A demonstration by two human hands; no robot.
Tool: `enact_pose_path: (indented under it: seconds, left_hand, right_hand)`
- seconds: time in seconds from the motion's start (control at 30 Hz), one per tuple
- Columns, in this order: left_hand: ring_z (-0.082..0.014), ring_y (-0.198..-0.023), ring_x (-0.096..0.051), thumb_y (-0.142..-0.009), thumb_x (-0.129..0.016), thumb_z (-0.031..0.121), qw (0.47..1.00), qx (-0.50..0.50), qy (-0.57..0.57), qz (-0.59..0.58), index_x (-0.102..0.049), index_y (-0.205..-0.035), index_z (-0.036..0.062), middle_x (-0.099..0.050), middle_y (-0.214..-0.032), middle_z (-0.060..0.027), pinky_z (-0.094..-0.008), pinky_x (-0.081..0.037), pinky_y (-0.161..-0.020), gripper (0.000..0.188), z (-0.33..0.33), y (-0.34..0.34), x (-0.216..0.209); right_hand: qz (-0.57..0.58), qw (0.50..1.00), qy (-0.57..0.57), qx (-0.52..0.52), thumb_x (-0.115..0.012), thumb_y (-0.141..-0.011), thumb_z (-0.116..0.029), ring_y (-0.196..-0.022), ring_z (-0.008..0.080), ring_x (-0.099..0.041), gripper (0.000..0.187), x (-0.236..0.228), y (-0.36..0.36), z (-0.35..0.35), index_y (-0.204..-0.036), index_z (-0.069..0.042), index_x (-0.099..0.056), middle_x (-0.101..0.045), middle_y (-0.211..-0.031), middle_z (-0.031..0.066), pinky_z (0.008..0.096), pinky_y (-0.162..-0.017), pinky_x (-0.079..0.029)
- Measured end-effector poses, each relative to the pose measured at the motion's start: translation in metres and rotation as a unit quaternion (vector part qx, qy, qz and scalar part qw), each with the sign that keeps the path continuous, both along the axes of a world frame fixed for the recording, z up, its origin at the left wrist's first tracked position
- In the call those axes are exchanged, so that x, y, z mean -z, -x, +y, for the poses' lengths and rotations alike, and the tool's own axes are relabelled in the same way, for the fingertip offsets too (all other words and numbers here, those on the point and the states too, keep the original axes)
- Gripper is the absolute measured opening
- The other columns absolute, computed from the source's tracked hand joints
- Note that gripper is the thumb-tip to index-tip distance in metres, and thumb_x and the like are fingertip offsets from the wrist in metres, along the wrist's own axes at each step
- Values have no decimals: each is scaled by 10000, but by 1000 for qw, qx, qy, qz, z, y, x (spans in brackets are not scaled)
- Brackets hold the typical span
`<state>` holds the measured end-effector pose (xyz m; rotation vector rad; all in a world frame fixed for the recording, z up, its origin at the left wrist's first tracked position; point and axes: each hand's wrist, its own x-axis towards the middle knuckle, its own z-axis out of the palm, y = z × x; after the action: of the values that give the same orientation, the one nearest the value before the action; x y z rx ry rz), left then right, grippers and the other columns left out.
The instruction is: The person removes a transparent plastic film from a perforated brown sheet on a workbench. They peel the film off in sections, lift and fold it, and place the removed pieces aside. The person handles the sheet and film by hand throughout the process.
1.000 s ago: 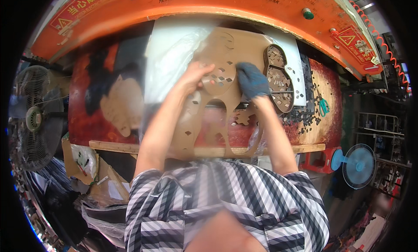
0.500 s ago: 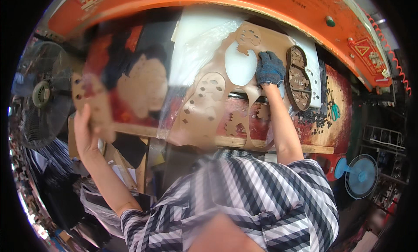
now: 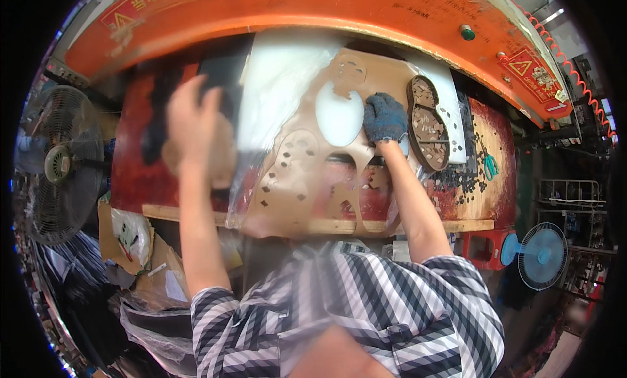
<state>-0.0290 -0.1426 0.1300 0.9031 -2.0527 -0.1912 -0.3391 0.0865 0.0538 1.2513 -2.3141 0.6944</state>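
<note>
Red warning labels (image 3: 530,74) on beam (image 3: 313,7); sheet (image 3: 294,182) runs lengthwise near-to-far; left hand (image 3: 192,120) blurred, grip spread; right hand (image 3: 385,118) over sheet, can't tell grip

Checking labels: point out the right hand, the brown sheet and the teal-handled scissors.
Right hand (image 3: 385,118): head view, middle of its gloved back.
Brown sheet (image 3: 277,211): head view, bare lower-left part.
Teal-handled scissors (image 3: 489,167): head view, on the handles.
</note>
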Motion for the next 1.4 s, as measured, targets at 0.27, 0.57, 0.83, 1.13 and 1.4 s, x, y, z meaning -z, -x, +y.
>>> enact_pose_path:
  seconds: [0.27, 0.57, 0.83, 1.13, 1.4]
  left_hand:
    - [-310, -1104, -580, -842, -654, 312, 945, 174, -115, -250, -577, -1242, 97, -560, -1282, -118, -397, -476, -925, 461, 39, 253, 34]
    - [-287, -889, -654, -855, -649, 341, 905, 214, -200, -308, -702, -931, 63, -682, -904, -140, -391, -500, -754, 293, 29, 267, 14]
    - [-124, -618, -593, -950, -586, 307, 915, 72, -282, 280, -669, -1024, -9, -705, -841, -98, -223, -441, -530, 335, 6, 15, -44]
    - [-298, -965, -603, -810, -688, 138, 985, -94, 85, -114, -632, -1059, 7, -635, -1010, -144, -395, -462, -867, 287, 10, -57, 58]
    - [-335, -1057, -567, -773, -717, 239, 912, 347, -183, -118, -590, -1182, 56, -602, -1165, -150, -425, -450, -912, 465, 199, 81, 47]
  right_hand:
    - [-50, 999, -9, -10, -669, -729, -175, -834, 335, -627, 98, -13, -2, 2, -807, -118, -683, -677, -934, 111, 433, -746, -501]
    - [-70, 997, -12, -2, -649, -739, -214, -835, 325, -619, 114, -17, 2, -1, -792, -118, -682, -654, -943, 107, 441, -731, -493]
    - [-74, 995, -57, 44, -674, -738, -230, -859, 329, -614, 141, -13, -1, -5, -832, -125, -685, -670, -991, 93, 453, -767, -485]
    - [-388, 888, 244, -30, -686, -858, -222, -876, 148, -589, 368, -61, 22, 72, -1169, -34, -632, -653, -1036, 63, 313, -805, -493]
    - [-123, 928, -300, 185, -797, -532, -600, -1309, 417, -371, 1027, -60, 33, 112, -1390, -139, -473, -305, -1471, 230, 468, -1077, -343]
